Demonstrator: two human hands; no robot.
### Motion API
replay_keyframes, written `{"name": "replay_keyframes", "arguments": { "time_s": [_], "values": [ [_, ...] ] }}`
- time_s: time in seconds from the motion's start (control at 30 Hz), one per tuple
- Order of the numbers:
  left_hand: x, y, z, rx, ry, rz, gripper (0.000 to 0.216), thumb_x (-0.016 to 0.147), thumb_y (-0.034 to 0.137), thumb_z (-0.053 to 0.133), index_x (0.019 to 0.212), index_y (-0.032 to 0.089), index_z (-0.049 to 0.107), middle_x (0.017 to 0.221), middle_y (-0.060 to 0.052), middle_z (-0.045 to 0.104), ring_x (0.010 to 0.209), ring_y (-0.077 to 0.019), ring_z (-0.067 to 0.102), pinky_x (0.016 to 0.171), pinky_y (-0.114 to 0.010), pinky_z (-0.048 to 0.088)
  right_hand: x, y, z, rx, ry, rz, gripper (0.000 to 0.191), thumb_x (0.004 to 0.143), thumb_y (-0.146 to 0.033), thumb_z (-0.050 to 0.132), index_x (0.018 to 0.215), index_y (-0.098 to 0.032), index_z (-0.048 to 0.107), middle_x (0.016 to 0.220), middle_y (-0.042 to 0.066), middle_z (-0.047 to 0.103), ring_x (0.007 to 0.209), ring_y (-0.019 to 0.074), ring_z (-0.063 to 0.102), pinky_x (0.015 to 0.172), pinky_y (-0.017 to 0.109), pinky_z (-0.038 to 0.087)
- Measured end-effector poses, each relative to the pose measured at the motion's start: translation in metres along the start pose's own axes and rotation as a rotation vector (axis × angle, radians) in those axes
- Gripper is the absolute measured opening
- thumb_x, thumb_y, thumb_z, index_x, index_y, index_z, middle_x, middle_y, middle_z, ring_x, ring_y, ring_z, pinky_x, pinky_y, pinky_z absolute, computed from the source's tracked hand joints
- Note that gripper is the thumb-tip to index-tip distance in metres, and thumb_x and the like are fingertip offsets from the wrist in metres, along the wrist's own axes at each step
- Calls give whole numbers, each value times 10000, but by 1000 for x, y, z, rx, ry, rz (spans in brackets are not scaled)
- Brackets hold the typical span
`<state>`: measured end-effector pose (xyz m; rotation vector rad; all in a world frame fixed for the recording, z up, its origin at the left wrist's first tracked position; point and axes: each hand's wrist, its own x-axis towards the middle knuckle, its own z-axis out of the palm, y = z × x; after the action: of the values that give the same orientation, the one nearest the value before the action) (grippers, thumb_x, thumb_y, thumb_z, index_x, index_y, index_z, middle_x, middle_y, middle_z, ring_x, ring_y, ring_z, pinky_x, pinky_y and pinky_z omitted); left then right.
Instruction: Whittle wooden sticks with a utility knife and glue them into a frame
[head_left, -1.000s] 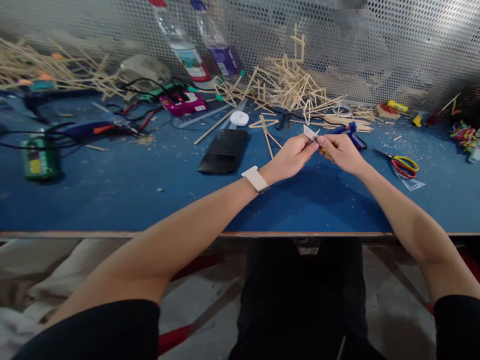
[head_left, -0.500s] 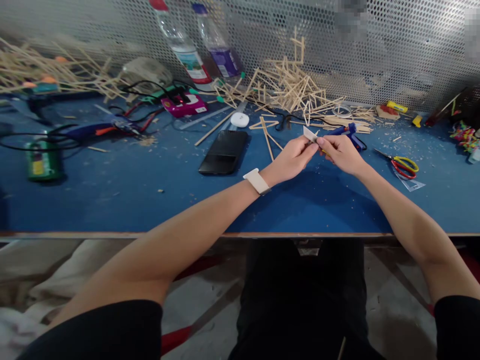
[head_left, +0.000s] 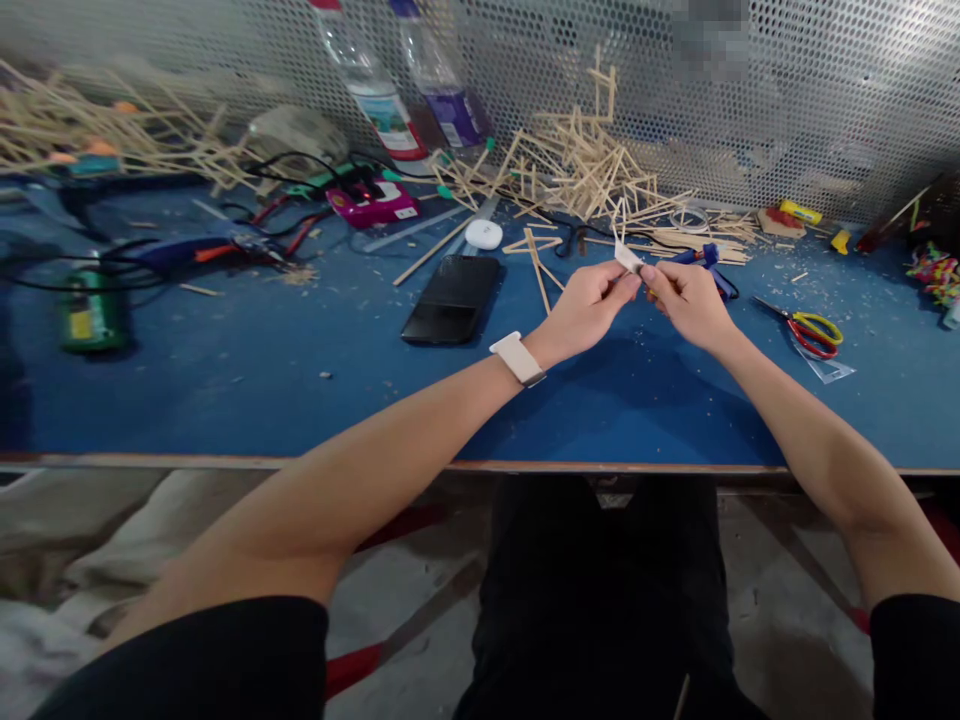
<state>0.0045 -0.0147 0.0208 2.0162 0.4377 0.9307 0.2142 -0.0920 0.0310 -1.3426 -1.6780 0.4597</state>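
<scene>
My left hand point(head_left: 585, 308) pinches a small white piece point(head_left: 627, 257), flat and paper-like, between thumb and fingers. Against its right end, the thumb and fingertips of my right hand point(head_left: 691, 305) are closed too, so both hands meet on it above the table. What else may lie between the fingertips is hidden. Just behind my right hand lies a blue glue gun point(head_left: 705, 257), partly covered by the hand. Joined thin wooden sticks point(head_left: 536, 262) lie on the table beyond my left wrist.
A black phone point(head_left: 452, 300) and a white case point(head_left: 484, 235) lie left of my hands. Scissors point(head_left: 816, 332) rest on a clear set square point(head_left: 829, 370) at right. Behind are a heap of wooden sticks point(head_left: 585, 165), two bottles point(head_left: 386, 120) and a magenta box point(head_left: 375, 205).
Both hands stay together in nearly the same place. The white piece has turned slightly between the fingertips, and the whole view has shifted a little.
</scene>
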Motion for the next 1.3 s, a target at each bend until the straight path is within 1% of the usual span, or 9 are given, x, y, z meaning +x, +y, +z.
{"name": "replay_keyframes", "arguments": {
  "time_s": [0.17,0.27,0.4,0.5,0.77,0.97,1.07,1.13,1.3],
  "values": [
    [2,-11,-5,-112,34,-43,504,1244,710,633,998,272,605,688,67,390,593,-160,376,538,-307,321,-3,-1,2,33,158,27,884,1088,-1121,481,843,-286,638,630,-14,536,584,191,485,637,390,386],
    [1,-13,-8,-174,61,-71,361,1267,554,561,1045,270,588,736,69,372,596,-156,332,544,-307,312,-5,1,1,50,227,40,841,1124,-1079,486,898,-288,662,670,-4,568,622,207,528,638,384,405],
    [-4,-6,-11,48,134,3,238,1254,315,505,1049,257,612,799,20,517,671,-179,471,647,-333,407,-8,3,0,-52,307,12,682,1169,-945,610,966,-295,660,757,7,637,696,222,567,674,380,446],
    [-5,-1,-15,212,156,78,245,1258,272,491,1056,249,628,858,-22,647,776,-210,613,797,-370,519,-9,4,-1,-126,344,-17,481,1156,-758,773,1066,-292,690,870,29,738,761,240,626,760,401,528],
    [3,-13,-19,400,290,191,353,1307,427,475,1106,259,711,1224,-145,796,1196,-332,774,1175,-518,637,-10,13,1,-256,258,-6,266,1152,-495,789,1271,-278,690,997,64,792,837,275,725,865,470,649],
    [2,-24,-20,438,321,167,451,1300,606,524,1148,294,813,1441,-149,795,1473,-394,727,1527,-703,381,-11,23,2,-453,252,-25,368,1167,-323,683,1527,-272,623,1284,135,805,992,303,789,990,555,706],
    [-1,-23,-23,423,326,176,470,1285,651,532,1144,323,838,1525,-142,775,1561,-418,687,1567,-725,298,-14,17,4,-615,203,19,509,1162,-236,618,1669,-257,576,1551,221,742,1123,354,814,991,573,716],
    [-3,-20,-25,404,340,178,485,1266,693,539,1142,340,848,1569,-142,757,1602,-440,656,1541,-722,342,-17,9,6,-723,147,64,579,1153,-193,600,1729,-238,562,1677,265,682,1180,380,817,989,558,716],
    [-6,-13,-28,473,407,270,674,1250,820,434,1111,300,841,1534,-179,749,1547,-454,660,1454,-748,438,-25,-16,12,-889,45,113,693,1136,-153,602,1822,-160,508,1681,315,659,1227,406,827,999,528,720]
  ]
}}
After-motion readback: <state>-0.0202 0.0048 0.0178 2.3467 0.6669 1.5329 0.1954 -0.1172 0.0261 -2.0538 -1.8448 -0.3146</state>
